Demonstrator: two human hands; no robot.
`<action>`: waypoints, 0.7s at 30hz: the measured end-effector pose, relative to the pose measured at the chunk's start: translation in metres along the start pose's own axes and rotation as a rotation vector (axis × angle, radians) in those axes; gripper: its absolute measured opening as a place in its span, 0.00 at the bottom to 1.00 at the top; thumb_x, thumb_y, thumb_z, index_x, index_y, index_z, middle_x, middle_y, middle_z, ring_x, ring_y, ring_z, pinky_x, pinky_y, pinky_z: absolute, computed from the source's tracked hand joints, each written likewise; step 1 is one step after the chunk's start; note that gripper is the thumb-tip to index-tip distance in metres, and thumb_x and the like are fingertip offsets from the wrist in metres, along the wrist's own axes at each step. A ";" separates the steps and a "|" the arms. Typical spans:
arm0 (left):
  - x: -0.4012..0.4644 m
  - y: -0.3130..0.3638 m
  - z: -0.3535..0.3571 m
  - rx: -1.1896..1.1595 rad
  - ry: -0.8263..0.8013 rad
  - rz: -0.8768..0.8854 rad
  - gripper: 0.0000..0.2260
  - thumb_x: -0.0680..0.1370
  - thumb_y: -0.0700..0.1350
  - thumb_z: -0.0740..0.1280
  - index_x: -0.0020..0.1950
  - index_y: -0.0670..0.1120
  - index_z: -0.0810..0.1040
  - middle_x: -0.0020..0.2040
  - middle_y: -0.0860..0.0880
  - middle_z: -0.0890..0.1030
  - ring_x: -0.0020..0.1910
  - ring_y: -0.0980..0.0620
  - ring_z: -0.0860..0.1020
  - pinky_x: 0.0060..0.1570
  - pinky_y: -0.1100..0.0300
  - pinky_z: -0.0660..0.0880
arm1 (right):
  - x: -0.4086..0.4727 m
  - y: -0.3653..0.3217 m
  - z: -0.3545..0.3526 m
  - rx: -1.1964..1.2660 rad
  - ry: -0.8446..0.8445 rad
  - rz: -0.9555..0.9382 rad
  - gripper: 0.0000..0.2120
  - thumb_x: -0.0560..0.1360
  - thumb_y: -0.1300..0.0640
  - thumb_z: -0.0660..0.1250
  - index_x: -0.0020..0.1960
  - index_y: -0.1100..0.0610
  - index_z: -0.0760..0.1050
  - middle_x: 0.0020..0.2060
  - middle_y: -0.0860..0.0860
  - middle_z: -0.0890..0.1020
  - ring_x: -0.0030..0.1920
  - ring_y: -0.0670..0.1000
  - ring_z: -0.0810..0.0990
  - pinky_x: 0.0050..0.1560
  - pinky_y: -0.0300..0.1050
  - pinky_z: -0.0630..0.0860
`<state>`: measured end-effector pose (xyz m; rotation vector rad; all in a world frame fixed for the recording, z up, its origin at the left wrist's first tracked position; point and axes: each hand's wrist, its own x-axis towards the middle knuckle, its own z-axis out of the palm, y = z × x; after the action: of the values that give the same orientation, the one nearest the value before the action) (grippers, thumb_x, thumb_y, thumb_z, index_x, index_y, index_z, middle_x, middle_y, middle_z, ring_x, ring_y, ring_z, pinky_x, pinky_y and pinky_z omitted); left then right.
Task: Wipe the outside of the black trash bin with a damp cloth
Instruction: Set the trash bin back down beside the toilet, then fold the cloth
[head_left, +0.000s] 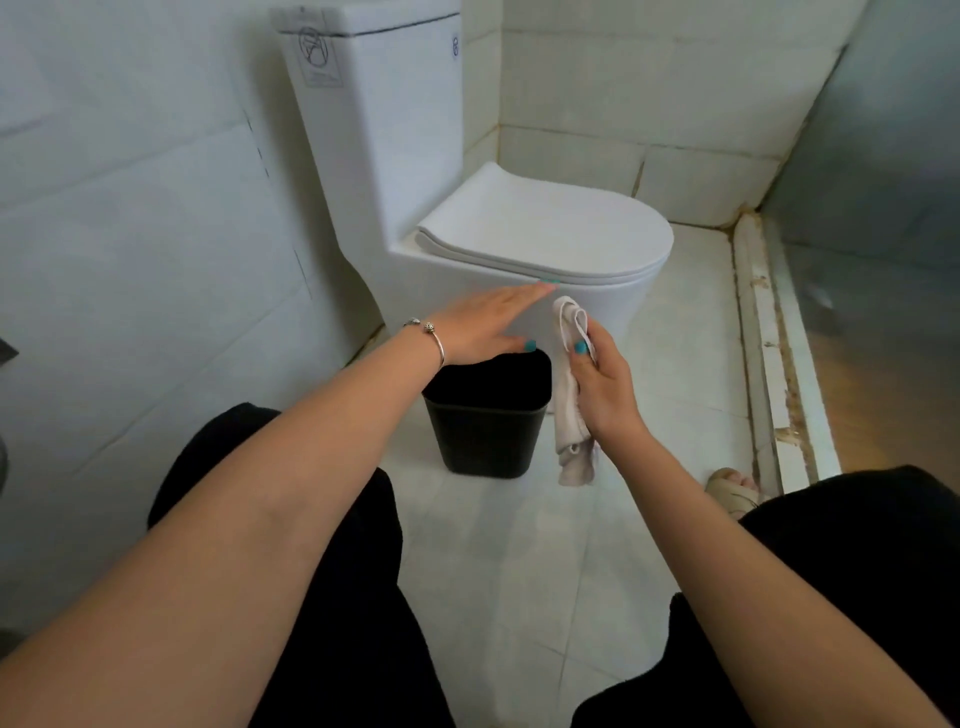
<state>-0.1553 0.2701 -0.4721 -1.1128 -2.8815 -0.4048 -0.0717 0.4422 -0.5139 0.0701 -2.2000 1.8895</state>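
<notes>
A white toilet (498, 244) with its lid closed is seen against the tiled wall, and the pale tiled floor (519, 561) spreads out in front of it. Just in front of the toilet base, on that floor, the black trash bin (485, 421) is stood upright with its mouth open; no liner can be made out inside.

The left hand (485, 330) is held flat above the bin's far rim, fingers straight and together, nothing gripped; whether the rim is touched cannot be told, since the hand is blurred. A silver bracelet (434, 335) is worn on that wrist. The right hand (605, 382) is held just to the right of the bin, and the pale cloth (569, 405) is pinched between thumb and fingers, its bunched length left hanging down beside the bin's right wall. A sandalled foot (732, 491) is seen farther right.

The wiping is judged not yet begun: the cloth is beside the bin, apparently not pressed to it. For the next move, the bin would likely need to be steadied at its rim by the left hand, and the cloth gathered into a flatter pad and pressed against an outer wall, then drawn along it.
</notes>
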 end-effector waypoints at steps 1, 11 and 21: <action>0.003 0.003 -0.005 -0.024 0.006 0.010 0.31 0.79 0.49 0.64 0.79 0.49 0.52 0.78 0.48 0.56 0.75 0.50 0.58 0.72 0.59 0.55 | 0.002 -0.005 -0.002 -0.002 -0.003 -0.008 0.19 0.81 0.64 0.57 0.71 0.56 0.68 0.64 0.47 0.74 0.62 0.43 0.72 0.57 0.23 0.67; 0.028 0.000 -0.011 -0.327 0.056 0.013 0.28 0.78 0.49 0.66 0.75 0.47 0.60 0.75 0.48 0.64 0.72 0.49 0.64 0.71 0.56 0.60 | 0.020 -0.033 -0.015 -0.015 -0.095 -0.009 0.16 0.81 0.61 0.58 0.67 0.52 0.71 0.54 0.45 0.78 0.51 0.43 0.77 0.49 0.34 0.73; 0.033 0.010 -0.020 -0.589 0.133 0.094 0.09 0.78 0.41 0.67 0.50 0.45 0.67 0.44 0.47 0.73 0.43 0.53 0.70 0.43 0.59 0.68 | 0.037 -0.050 -0.036 -0.136 -0.241 -0.016 0.19 0.79 0.65 0.61 0.67 0.50 0.70 0.58 0.50 0.78 0.59 0.50 0.77 0.60 0.48 0.75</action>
<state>-0.1745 0.2943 -0.4470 -1.2093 -2.6394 -1.3239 -0.0929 0.4741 -0.4526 0.3049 -2.4702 1.7996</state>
